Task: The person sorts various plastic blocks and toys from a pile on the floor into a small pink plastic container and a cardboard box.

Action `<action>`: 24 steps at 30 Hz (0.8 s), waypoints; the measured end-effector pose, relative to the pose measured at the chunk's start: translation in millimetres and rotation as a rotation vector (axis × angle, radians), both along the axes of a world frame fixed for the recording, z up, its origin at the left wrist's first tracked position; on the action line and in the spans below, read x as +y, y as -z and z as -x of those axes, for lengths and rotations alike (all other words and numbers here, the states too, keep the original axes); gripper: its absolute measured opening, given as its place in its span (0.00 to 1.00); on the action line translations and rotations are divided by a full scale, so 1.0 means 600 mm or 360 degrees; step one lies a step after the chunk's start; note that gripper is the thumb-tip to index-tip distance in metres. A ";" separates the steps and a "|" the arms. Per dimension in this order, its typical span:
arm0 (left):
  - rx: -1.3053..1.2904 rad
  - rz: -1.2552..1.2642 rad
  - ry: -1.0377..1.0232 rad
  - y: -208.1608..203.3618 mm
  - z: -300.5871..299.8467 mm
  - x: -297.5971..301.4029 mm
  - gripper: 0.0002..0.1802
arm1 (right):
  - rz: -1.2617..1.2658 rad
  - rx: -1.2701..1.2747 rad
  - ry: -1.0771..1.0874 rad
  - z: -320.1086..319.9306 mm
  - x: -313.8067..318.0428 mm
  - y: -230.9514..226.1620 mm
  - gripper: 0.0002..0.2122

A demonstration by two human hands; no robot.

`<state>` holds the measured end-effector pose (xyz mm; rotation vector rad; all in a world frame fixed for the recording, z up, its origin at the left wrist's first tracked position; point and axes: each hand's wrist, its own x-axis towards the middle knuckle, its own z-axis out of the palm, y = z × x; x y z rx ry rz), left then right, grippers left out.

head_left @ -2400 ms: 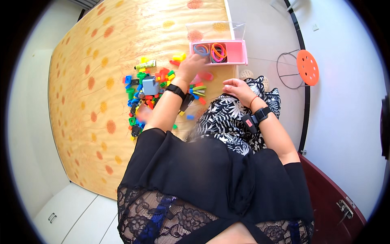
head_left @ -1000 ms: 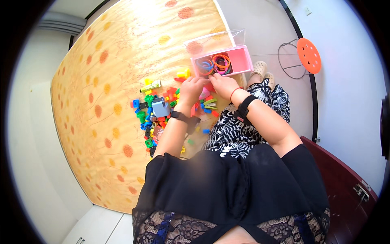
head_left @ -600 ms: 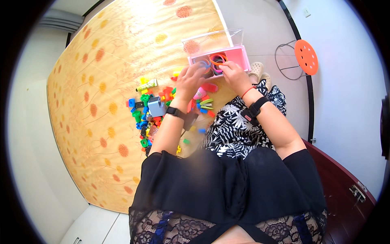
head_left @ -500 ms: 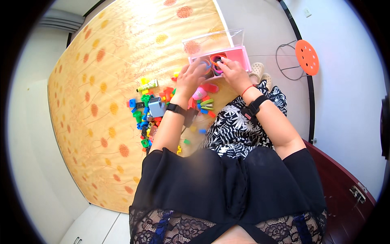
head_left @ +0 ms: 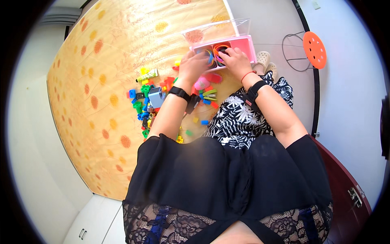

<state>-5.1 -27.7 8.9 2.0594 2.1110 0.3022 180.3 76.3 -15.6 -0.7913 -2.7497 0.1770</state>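
A pink compartment box [head_left: 243, 44] with a raised clear lid [head_left: 217, 30] lies ahead of me at the edge of the mat. Several colourful loops [head_left: 221, 47] in orange, pink, blue and black fill its middle section. My left hand [head_left: 194, 65] reaches over the box's left part beside a blue loop, its fingers smeared by motion. Over the loops, my right hand [head_left: 237, 61] bends its fingers and thumb down into the compartment; whatever is between the fingertips is hidden. The right-hand section of the box shows bare pink bottom.
On the floral mat [head_left: 109, 122], left of my forearm, lie many coloured toy blocks [head_left: 142, 116], a grey-blue box-shaped thing [head_left: 155, 97] and a tube [head_left: 148, 76]. A pink object [head_left: 202, 83] and a green stapler [head_left: 210, 95] lie near my left wrist. An orange stool [head_left: 315, 50] stands right.
The whole view has shifted slightly, so the box sits higher and further right. Both hands stay at the box; the left one remains blurred, and the right fingers stay among the loops.
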 end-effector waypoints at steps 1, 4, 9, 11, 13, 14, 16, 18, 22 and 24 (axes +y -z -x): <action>0.0048 -0.0022 0.0022 0.005 0.000 0.000 0.15 | 0.0043 -0.0024 0.0005 0.006 0.000 -0.002 0.13; 0.0190 -0.0032 0.0025 0.015 -0.008 0.008 0.11 | 0.0135 -0.0372 0.0164 0.025 0.002 -0.012 0.11; 0.0268 0.0198 0.0079 0.021 -0.015 0.026 0.11 | 0.0073 -0.0297 0.0179 0.028 0.007 0.018 0.05; 0.0151 -0.0015 0.0037 0.030 -0.003 0.013 0.11 | 0.0090 -0.0221 0.0041 0.028 0.012 0.000 0.05; 0.0009 -0.0159 0.0030 0.049 0.011 -0.005 0.13 | 0.0100 -0.0152 -0.0004 0.023 0.007 0.004 0.09; 0.0042 -0.0257 0.0083 0.051 0.013 -0.005 0.14 | 0.0093 -0.0095 -0.0034 0.017 0.003 -0.002 0.11; -0.0138 -0.0441 0.0043 0.056 0.001 -0.003 0.17 | -0.0040 -0.0322 -0.0103 0.003 0.017 0.002 0.15; -0.0212 -0.0379 0.0145 0.032 0.003 -0.018 0.20 | 0.0131 -0.0195 -0.0084 0.001 0.001 -0.035 0.20; -0.0233 -0.0462 -0.0073 0.023 -0.021 -0.029 0.21 | -0.0058 -0.0116 -0.0175 -0.022 0.008 -0.021 0.26; -0.0310 -0.0494 -0.0240 0.027 -0.019 -0.045 0.21 | -0.0025 -0.0094 -0.0190 -0.012 -0.012 -0.054 0.24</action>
